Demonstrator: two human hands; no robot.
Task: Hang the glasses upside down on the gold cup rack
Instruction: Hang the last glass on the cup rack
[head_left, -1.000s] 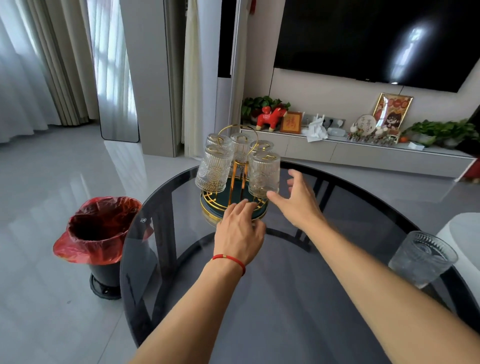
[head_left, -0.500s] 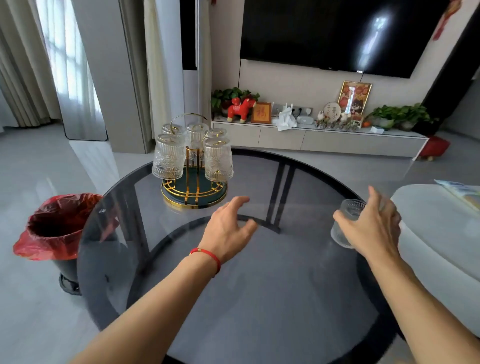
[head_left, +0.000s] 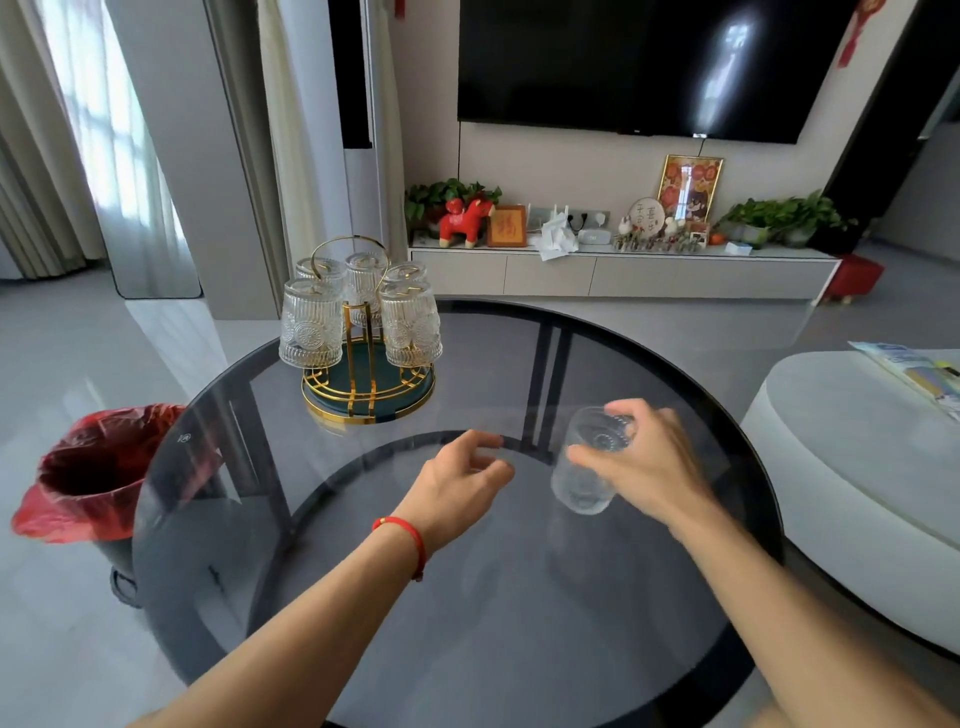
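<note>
Meanwhile the right hand (head_left: 641, 467) grips a glass (head_left: 589, 462) in curled fingers, while the left hand (head_left: 457, 488) hovers loosely spread.

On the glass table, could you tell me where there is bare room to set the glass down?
Bare glass lies between the rack and the left hand, and across the near table edge. The rack itself is crowded. The right hand holds the glass.

Bright window daylight (left), glare on television (head_left: 649, 62), edges bowed

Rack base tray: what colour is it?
Dark green with a gold rim and gold wires, on the rack base tray, head view.
</note>
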